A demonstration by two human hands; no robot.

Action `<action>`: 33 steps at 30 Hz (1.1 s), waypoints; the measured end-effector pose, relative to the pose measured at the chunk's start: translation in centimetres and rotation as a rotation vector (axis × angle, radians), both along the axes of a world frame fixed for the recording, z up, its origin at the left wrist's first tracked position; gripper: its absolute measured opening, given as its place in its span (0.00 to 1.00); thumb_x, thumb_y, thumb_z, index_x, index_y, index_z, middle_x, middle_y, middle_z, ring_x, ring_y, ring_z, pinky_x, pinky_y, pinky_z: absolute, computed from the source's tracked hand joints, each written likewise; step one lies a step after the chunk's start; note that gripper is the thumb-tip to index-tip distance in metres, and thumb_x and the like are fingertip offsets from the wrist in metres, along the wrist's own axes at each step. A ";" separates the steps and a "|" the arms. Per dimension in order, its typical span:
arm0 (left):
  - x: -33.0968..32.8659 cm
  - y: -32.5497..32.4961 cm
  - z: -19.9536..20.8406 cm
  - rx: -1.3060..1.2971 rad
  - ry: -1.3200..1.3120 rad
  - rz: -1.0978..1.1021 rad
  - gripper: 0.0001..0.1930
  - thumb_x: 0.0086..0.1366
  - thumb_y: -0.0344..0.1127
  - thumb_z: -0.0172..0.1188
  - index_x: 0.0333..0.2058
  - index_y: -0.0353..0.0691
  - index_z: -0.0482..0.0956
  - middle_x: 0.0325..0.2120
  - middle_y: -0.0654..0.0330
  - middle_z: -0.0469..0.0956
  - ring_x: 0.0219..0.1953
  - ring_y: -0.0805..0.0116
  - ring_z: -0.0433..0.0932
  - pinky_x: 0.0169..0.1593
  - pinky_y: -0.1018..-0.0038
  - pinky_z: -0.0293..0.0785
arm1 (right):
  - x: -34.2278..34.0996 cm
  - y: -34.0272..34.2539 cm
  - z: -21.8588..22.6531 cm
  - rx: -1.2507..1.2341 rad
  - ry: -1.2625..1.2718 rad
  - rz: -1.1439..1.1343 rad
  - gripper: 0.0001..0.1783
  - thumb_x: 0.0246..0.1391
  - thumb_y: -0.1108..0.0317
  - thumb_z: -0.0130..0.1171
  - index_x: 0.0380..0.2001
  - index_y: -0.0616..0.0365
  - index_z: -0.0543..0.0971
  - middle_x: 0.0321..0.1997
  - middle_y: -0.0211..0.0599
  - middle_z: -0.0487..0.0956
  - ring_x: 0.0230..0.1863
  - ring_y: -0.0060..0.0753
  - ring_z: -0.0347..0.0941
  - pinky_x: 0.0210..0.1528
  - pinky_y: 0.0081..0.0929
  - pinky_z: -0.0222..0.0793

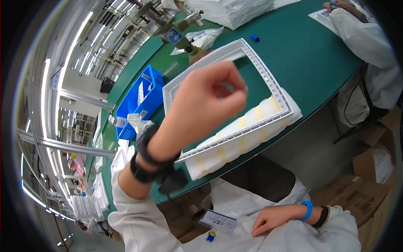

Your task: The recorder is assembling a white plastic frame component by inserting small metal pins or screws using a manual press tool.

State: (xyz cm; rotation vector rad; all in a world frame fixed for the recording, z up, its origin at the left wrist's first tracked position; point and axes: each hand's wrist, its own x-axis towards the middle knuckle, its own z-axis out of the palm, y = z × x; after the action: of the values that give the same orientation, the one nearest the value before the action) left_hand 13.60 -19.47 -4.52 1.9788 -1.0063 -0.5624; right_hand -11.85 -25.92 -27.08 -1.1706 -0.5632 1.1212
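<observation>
My left hand [216, 94] is raised in front of a white rectangular plastic frame [262, 63] and hides part of it. Its thumb and fingers curl round into a loop with the tips pressed together; anything between them is too small or hidden to make out. Black bands [147, 161] circle that wrist, and a dark lump hangs from them. The frame lies on the green table, its near side on a white foam pad [252, 122] with yellowish stripes. Lower right, my right hand [275, 219] rests loosely on my lap with its fingers extended, holding nothing, a blue wristband [307, 211] behind it.
A blue bin [140, 98] with small parts stands left of the frame. Behind are a metal hand press [180, 38], a plastic bag [208, 38] and a blue cap [255, 38]. Another person's sleeve [357, 35] is upper right. Cardboard boxes [357, 197] stand on the floor at right.
</observation>
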 end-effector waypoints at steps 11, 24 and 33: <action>9.5 -8.2 -6.6 0.067 0.009 -0.013 0.09 0.62 0.30 0.62 0.38 0.31 0.83 0.28 0.59 0.82 0.30 0.76 0.81 0.38 0.81 0.78 | -0.2 -2.1 -1.0 0.006 0.062 -0.007 0.13 0.62 0.59 0.58 0.40 0.56 0.85 0.26 0.23 0.80 0.27 0.14 0.71 0.30 0.16 0.66; 9.5 -8.5 -8.4 0.065 -0.101 -0.120 0.06 0.63 0.25 0.61 0.37 0.28 0.83 0.32 0.59 0.82 0.36 0.72 0.83 0.42 0.79 0.80 | 0.6 -3.0 -1.6 0.050 0.090 -0.028 0.14 0.62 0.58 0.58 0.39 0.56 0.84 0.24 0.21 0.78 0.24 0.12 0.67 0.27 0.16 0.63; 8.7 -7.8 -10.0 -0.086 -0.717 -0.237 0.07 0.59 0.25 0.64 0.37 0.37 0.85 0.30 0.59 0.79 0.29 0.69 0.79 0.34 0.75 0.74 | 0.5 -2.7 -1.7 0.057 0.122 -0.051 0.14 0.63 0.58 0.57 0.39 0.56 0.83 0.26 0.22 0.79 0.26 0.12 0.70 0.29 0.16 0.64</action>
State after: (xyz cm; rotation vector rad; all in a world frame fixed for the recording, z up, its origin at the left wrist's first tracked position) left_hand 22.30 -27.32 -14.55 2.0295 -1.6778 0.0998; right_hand -11.34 -28.63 -28.79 -1.0547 -0.4661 1.1181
